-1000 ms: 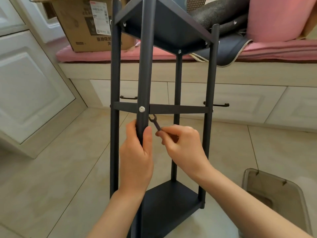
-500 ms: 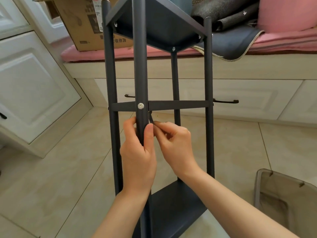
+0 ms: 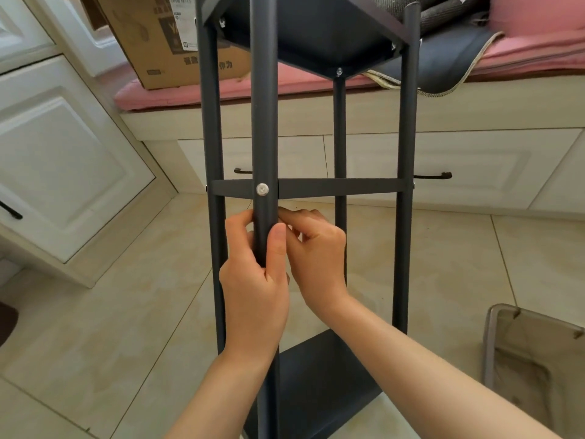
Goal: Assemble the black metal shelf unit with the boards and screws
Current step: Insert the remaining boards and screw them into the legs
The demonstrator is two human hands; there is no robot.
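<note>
The black metal shelf unit (image 3: 406, 128) stands upright on the tiled floor, with one board (image 3: 316, 30) at the top and another (image 3: 319, 384) at the bottom. A silver screw (image 3: 262, 189) sits where the crossbar (image 3: 342, 187) meets the near post (image 3: 264, 106). My left hand (image 3: 256, 286) wraps around that near post just below the screw. My right hand (image 3: 316, 251) is pinched shut right behind the post under the crossbar; what it holds is hidden by the post and fingers.
A window bench with a pink cushion (image 3: 202, 90) stands behind the shelf, carrying a cardboard box (image 3: 164, 39) and a dark mat (image 3: 443, 64). White cabinet doors (image 3: 63, 166) are at the left. A clear plastic bin (image 3: 535, 362) sits on the floor at the lower right.
My right hand has moved left and up with the small black wrench, which is now hidden behind the post. The view has moved closer to the shelf. My left hand keeps its grip.
</note>
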